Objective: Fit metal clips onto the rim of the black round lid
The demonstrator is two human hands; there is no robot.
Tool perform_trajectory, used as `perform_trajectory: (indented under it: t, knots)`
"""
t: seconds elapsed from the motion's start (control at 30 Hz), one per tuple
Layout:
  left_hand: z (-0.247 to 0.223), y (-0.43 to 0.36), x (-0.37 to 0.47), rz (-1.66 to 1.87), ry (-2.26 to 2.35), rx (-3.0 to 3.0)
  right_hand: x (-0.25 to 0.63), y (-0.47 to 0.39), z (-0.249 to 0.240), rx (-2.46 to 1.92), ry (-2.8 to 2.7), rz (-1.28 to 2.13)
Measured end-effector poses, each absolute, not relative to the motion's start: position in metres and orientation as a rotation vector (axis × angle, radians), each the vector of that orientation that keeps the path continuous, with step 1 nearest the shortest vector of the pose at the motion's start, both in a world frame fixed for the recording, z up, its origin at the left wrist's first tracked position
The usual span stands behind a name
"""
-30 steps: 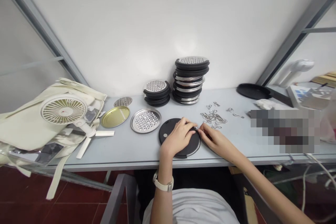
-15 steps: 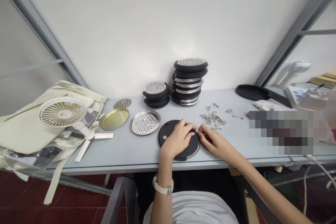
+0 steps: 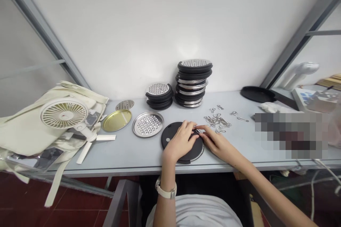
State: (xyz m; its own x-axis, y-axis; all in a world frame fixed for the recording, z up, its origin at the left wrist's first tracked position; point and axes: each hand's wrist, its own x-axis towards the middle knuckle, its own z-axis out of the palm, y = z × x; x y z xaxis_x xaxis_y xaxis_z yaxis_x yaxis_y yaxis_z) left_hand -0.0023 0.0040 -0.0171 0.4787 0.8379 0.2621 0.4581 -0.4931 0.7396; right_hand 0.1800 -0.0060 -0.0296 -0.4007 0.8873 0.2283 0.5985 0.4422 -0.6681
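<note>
A black round plastic disc [image 3: 196, 149] lies flat on the table near the front edge, with a shiny rim showing at its lower right. My left hand [image 3: 181, 140] is on top of it, fingers bent over its upper right part and holding it. At that edge, my right hand [image 3: 216, 141] pinches a small bent-wire metal clip [image 3: 197, 131] between thumb and forefinger, close to the left fingertips. Fingers partly hide where clip and disc meet. Beyond the right hand lies a loose pile of similar wire clips [image 3: 218, 121]. A round metal grater plate [image 3: 148, 124] lies left of the disc.
Behind stand a tall stack of black and silver discs [image 3: 193, 84] and a shorter grater-topped stack [image 3: 159, 95]. To the left are a gold lid [image 3: 116, 120], a perforated disc [image 3: 125, 105], a white fan [image 3: 64, 115] and a cream bag [image 3: 23, 124]. A black pan [image 3: 257, 94] sits back right.
My right hand has shifted slightly left over the disc's edge, its forefinger now stretched toward my left fingertips with the clip. My left hand stays on the disc.
</note>
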Motion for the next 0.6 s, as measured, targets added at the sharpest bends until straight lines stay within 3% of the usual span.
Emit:
perform_trajectory:
  t: [0.6]
  knots:
    - [-0.0166,0.0041,-0.0023,0.831,1.067,2.138,0.1810,-0.0062,-0.0337,-1.288,-2.180,0.591]
